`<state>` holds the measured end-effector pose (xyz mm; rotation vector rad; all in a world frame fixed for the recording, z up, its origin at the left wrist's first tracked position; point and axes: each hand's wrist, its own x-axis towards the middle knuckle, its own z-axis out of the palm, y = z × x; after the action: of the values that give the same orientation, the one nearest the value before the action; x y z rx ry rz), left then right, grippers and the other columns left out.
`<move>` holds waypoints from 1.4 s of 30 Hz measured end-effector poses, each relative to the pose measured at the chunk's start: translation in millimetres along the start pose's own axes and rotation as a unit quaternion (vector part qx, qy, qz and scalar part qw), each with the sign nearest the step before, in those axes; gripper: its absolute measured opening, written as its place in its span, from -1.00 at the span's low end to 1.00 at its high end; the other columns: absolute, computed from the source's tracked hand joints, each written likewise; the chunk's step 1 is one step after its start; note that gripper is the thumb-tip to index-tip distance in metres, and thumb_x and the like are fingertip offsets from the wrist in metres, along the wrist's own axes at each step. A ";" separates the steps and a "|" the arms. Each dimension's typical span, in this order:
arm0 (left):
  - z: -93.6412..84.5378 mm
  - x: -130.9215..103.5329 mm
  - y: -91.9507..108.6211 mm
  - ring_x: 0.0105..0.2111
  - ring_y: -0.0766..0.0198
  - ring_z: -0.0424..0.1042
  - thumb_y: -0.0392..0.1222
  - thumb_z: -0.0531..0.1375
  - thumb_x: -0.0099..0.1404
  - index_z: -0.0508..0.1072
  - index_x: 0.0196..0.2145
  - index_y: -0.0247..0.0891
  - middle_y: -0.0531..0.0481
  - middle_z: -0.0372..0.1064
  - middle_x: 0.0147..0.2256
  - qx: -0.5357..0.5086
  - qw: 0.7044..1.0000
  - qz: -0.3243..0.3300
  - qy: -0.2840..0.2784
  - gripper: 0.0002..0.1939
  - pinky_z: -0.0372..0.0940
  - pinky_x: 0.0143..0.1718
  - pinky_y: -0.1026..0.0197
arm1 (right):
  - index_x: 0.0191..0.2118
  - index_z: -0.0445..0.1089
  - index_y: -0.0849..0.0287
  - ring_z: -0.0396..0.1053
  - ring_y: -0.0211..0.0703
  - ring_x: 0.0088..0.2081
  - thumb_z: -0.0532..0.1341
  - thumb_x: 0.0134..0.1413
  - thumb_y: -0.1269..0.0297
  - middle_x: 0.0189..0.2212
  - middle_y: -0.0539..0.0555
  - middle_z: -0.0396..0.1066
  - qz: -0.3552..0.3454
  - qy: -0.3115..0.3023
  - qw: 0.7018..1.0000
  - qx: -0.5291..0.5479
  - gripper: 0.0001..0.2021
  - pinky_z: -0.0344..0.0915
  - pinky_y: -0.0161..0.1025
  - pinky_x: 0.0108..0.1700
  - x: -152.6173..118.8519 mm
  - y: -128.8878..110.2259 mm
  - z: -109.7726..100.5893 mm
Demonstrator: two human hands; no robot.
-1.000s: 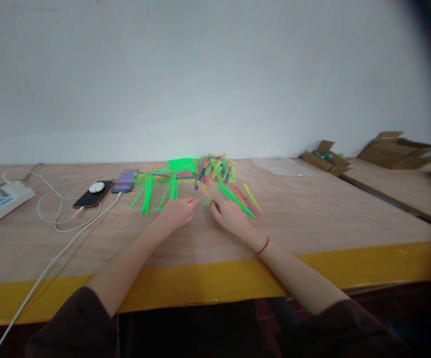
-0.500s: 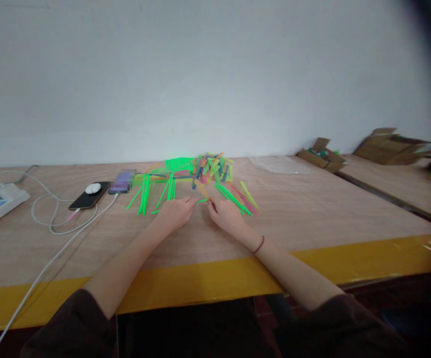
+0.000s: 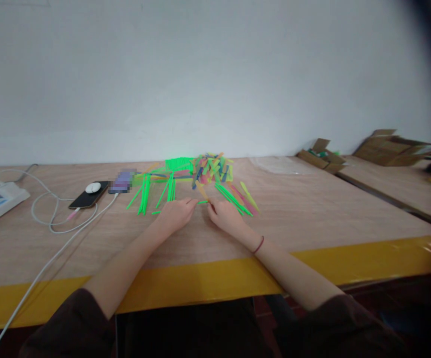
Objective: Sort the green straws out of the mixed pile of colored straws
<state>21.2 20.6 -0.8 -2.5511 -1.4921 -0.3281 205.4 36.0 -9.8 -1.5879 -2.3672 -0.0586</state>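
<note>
In the head view my left hand (image 3: 179, 211) is closed, thumb and fingers pinched at one end of a thin bright green stick (image 3: 202, 202). The stick's other end meets the fingertips of my right hand (image 3: 223, 213), which is also closed. A flat orange craft stick (image 3: 201, 189) slants up and away from those right fingertips. Just right of my right hand lie several green sticks (image 3: 232, 198), a pink craft stick (image 3: 246, 196) and a yellow one (image 3: 248, 193). More green sticks (image 3: 171, 188) lie beyond my left hand.
A heap of coloured craft sticks (image 3: 213, 168) lies by the wall beside a row of green sticks (image 3: 178, 164). At left are a black phone (image 3: 84, 197) with a white round object (image 3: 93, 188), cables and a power strip (image 3: 2, 204). Cardboard boxes (image 3: 322, 156) stand right.
Both hands stay almost in place. The orange craft stick and the green stick between my hands have shifted very slightly to the right.
</note>
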 end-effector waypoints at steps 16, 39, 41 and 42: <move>-3.3 0.3 -6.2 -0.24 0.19 0.48 -0.29 -0.07 0.41 0.36 0.11 -0.20 -0.11 0.45 -0.17 0.030 0.999 0.025 0.002 -0.61 0.35 -0.25 0.20 | -0.06 0.41 0.29 0.48 -0.05 -0.31 -0.08 0.29 0.28 -0.27 0.23 0.53 -0.029 0.002 0.999 0.017 -0.64 0.24 -0.24 -0.27 -0.1 3.7 4.3; -10.5 -3.8 1.6 -0.24 0.16 0.50 -0.29 -0.04 0.40 0.42 0.02 -0.18 -0.09 0.48 -0.16 0.045 0.998 -0.017 0.034 -0.66 0.34 -0.33 0.22 | 0.01 0.37 0.34 0.44 -0.09 -0.39 -0.09 0.25 0.32 -0.33 0.23 0.53 -0.048 0.007 0.997 0.066 -0.61 0.19 -0.25 -0.33 -5.1 -3.9 3.3; -11.7 -4.2 3.6 -0.23 0.17 0.50 -0.29 -0.04 0.40 0.42 0.01 -0.20 -0.10 0.48 -0.16 0.044 0.998 -0.022 0.036 -0.67 0.34 -0.32 0.22 | -0.03 0.39 0.33 0.43 -0.10 -0.39 -0.08 0.24 0.34 -0.33 0.22 0.52 -0.052 0.010 0.995 0.082 -0.63 0.19 -0.26 -0.32 -4.9 -3.5 4.7; -12.4 -4.3 4.7 -0.23 0.18 0.50 -0.30 -0.04 0.40 0.43 0.00 -0.20 -0.11 0.48 -0.16 0.043 0.998 -0.025 0.037 -0.67 0.34 -0.31 0.22 | -0.05 0.39 0.32 0.43 -0.10 -0.38 -0.08 0.23 0.34 -0.33 0.21 0.52 -0.056 0.015 0.994 0.093 -0.64 0.19 -0.26 -0.32 -4.8 -3.2 5.3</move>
<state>21.9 11.6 9.8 -2.4127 -1.5122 -0.3532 202.9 31.5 -15.7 -1.3587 -2.3600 0.1110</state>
